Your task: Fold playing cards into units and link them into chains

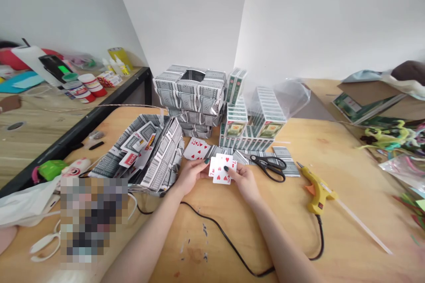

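Crowding the cards (222, 169): scissors (269, 166), probably glue gun (318, 192).

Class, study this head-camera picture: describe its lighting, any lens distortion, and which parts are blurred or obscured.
Head view: soft, even light, faint shadows; the wide lens splays the edges of the wall; a pixelated block hides the lower left; the red cards between left hand and right hand are sharp; the far right smears.

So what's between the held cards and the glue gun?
Head view: beyond the held cards and right hand, black scissors on loose cards, then bare table to the glue gun.
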### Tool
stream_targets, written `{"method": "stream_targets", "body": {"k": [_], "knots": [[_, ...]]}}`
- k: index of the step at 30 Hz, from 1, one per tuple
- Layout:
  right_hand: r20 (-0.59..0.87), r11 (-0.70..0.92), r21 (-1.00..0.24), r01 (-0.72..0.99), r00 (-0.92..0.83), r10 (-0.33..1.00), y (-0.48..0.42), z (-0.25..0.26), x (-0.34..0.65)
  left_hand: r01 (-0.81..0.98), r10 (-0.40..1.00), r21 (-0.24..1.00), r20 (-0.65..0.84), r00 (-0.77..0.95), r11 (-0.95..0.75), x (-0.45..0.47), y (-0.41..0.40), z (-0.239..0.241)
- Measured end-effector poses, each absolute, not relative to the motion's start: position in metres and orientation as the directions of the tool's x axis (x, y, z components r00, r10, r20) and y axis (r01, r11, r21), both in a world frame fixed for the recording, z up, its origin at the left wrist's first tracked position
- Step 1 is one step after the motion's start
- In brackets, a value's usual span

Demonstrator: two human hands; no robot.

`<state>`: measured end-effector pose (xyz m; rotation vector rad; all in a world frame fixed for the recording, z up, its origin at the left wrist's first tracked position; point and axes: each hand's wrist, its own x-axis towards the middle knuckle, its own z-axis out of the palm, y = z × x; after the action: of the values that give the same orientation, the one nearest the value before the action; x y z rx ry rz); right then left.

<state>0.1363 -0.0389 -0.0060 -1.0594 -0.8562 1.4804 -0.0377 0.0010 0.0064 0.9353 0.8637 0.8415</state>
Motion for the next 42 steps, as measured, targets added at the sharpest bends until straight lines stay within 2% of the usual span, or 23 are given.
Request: {"method": "stream_targets", "body": {"k": [4, 10, 14, 18, 21, 27, 34, 42], "knots": [[-0.149, -0.149, -0.934, -0.325, -0.024, 0.989, -0.038, -0.008, 0.14, -0.202, 0.851, 0.906, -0.247, 0.463, 0.372, -0.04, 0.003, 0.006], [-0.115, -0.11, -0.973, -0.201, 0.015, 0.993, -0.04, -0.008, 0.14, -0.099, 0.825, 0.94, -0.231, 0.516, 0.326, -0.037, 0.005, 0.008], [-0.081, -0.073, -0.989, -0.13, 0.057, 0.995, -0.044, -0.009, 0.136, 0.002, 0.843, 0.97, -0.213, 0.495, 0.243, -0.035, 0.003, 0.011], [-0.043, -0.05, -0.998, 0.042, 0.152, 0.987, -0.047, -0.016, 0.134, 0.042, 0.871, 0.979, -0.198, 0.45, 0.2, -0.031, 0.0, 0.009], [-0.021, -0.04, -0.994, 0.102, 0.18, 0.983, -0.047, -0.02, 0.134, 0.084, 0.902, 0.983, -0.181, 0.391, 0.161, -0.029, -0.001, 0.006], [-0.069, -0.07, -0.997, 0.006, 0.121, 0.99, -0.046, -0.014, 0.134, 0.167, 0.93, 0.974, -0.198, 0.308, 0.152, -0.027, -0.001, 0.008], [-0.108, -0.101, -0.988, -0.114, 0.058, 0.992, -0.045, -0.003, 0.133, 0.136, 0.917, 0.96, -0.276, 0.287, 0.246, -0.028, 0.001, 0.006], [-0.138, -0.129, -0.978, -0.164, 0.043, 0.99, -0.044, -0.004, 0.134, 0.188, 0.952, 0.966, -0.217, 0.217, 0.178, -0.024, -0.002, 0.01]]}}
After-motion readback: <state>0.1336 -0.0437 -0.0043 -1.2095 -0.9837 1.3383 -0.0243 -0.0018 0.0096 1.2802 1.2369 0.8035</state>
